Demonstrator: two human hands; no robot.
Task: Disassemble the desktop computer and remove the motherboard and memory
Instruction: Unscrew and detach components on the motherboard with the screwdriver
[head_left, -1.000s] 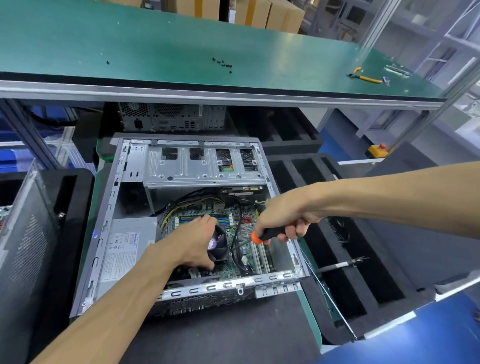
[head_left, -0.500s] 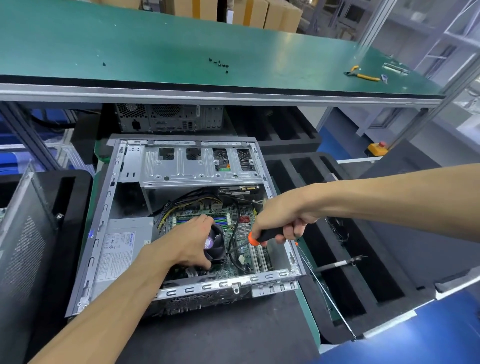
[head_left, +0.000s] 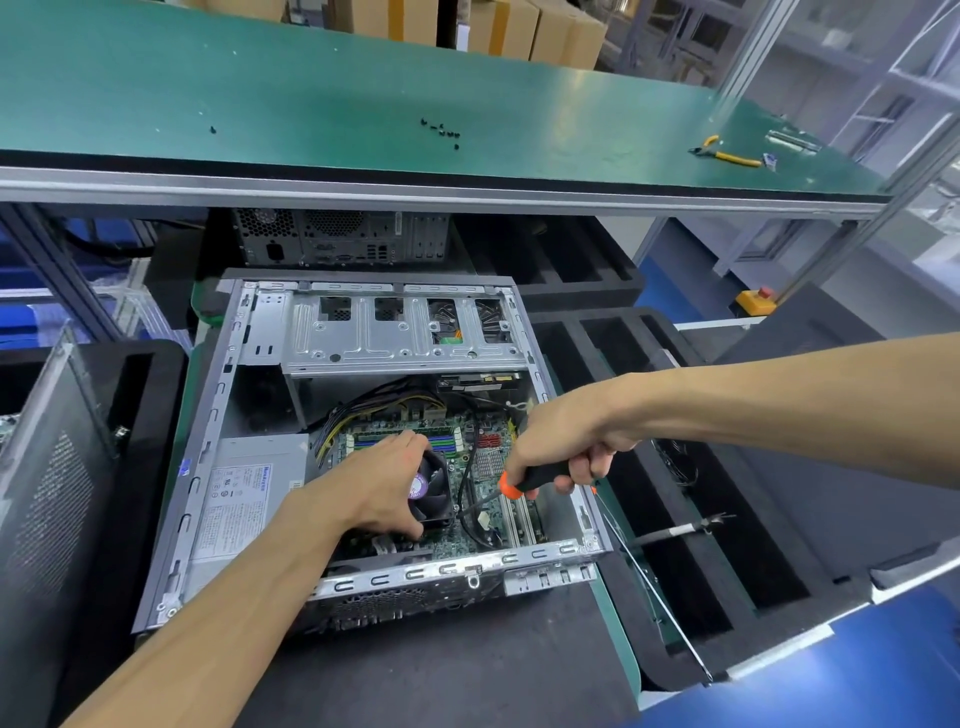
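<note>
My right hand (head_left: 563, 441) is clenching its fingers (head_left: 584, 467) around the black-and-orange screwdriver (head_left: 524, 486), whose shaft is angling down toward the motherboard (head_left: 488, 512). My left hand (head_left: 384, 483) is grasping the cooler fan (head_left: 434, 491), fingers curling over its edges. The motherboard is lying flat inside the open computer case (head_left: 218, 415), beside the grey power supply (head_left: 244, 493), with memory slots (head_left: 441, 441) just beyond the fan. Loose screws (head_left: 441, 130) and yellow-handled pliers (head_left: 727, 155) are lying on the green desk (head_left: 311, 93) above.
</note>
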